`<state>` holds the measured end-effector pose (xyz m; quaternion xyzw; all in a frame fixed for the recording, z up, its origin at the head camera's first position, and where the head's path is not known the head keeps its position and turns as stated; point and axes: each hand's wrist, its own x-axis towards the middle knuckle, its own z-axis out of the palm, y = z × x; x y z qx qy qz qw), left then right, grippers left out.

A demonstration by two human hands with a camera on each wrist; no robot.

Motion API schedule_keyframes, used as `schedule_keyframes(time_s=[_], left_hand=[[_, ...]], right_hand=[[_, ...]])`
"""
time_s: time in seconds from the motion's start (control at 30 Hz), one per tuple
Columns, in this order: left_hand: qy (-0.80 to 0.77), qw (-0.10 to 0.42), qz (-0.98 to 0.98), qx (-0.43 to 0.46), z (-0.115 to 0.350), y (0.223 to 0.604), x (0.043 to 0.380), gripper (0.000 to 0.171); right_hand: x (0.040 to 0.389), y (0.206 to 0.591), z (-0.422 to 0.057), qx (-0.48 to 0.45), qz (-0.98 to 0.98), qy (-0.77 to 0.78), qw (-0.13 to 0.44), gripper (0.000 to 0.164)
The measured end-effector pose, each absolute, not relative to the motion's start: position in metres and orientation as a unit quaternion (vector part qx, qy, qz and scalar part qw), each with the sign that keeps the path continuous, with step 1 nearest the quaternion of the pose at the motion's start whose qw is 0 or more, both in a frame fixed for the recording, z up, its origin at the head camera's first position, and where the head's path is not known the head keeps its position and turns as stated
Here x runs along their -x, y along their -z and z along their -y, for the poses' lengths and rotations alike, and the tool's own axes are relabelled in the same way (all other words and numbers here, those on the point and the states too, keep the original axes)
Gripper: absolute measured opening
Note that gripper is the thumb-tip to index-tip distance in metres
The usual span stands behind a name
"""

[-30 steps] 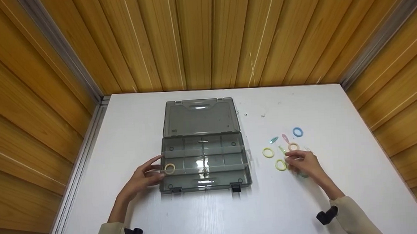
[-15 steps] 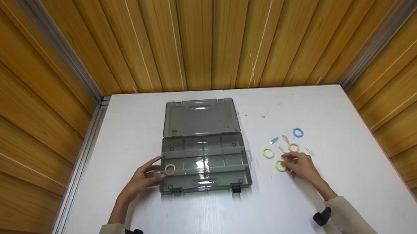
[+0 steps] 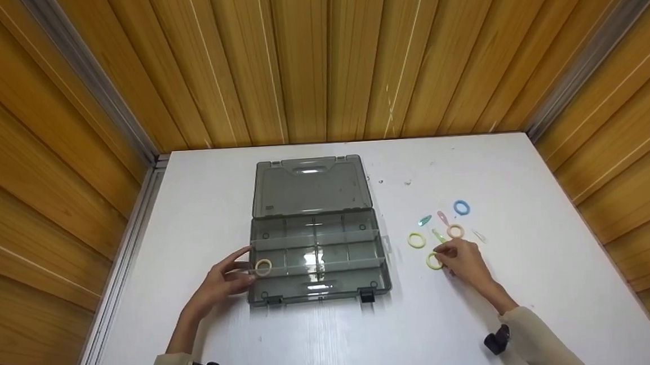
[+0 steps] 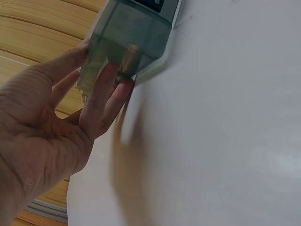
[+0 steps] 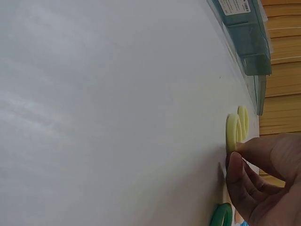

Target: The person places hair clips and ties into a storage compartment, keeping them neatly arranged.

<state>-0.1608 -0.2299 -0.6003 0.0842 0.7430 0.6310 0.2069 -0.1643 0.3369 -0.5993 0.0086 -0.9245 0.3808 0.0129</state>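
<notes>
My left hand (image 3: 218, 282) rests its fairly straight fingers against the left side of an open grey see-through compartment box (image 3: 320, 293). A cream hair tie (image 3: 263, 267) sits in the box's left part, near the front divider. In the right wrist view, the thumb and forefinger of my right hand (image 5: 263, 174) pinch a yellow hair tie (image 5: 231, 132) that stands on edge. Another yellow hair tie (image 3: 416, 240) lies just behind and left of that hand. A light green hair clip (image 3: 438, 236) and a peach hair tie (image 3: 455, 231) lie behind its fingers.
Further back on the white table (image 3: 324, 346) lie a blue hair tie (image 3: 461, 207), a pink clip (image 3: 443, 217), a teal clip (image 3: 424, 220) and a white clip (image 3: 479, 235). A green hair tie (image 5: 221, 215) shows beneath my right hand. The box lid (image 3: 311, 186) lies folded back.
My right hand has moved left and toward the front yellow hair tie and now pinches it. My left hand stays at the box.
</notes>
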Motion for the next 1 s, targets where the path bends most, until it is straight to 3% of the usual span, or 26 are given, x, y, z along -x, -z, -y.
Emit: schedule_keyframes(time_s=[0.23, 1.0], left_hand=[[-0.63, 0.202, -0.744, -0.092, 0.231, 0.602, 0.159, 0.076], [-0.633, 0.207, -0.741, -0.082, 0.23, 0.601, 0.159, 0.077]], right_hand=[[0.17, 0.589, -0.334, -0.016, 0.921, -0.387, 0.034, 0.01], [0.207, 0.541, -0.256, -0.118, 0.842, -0.524, -0.044, 0.019]])
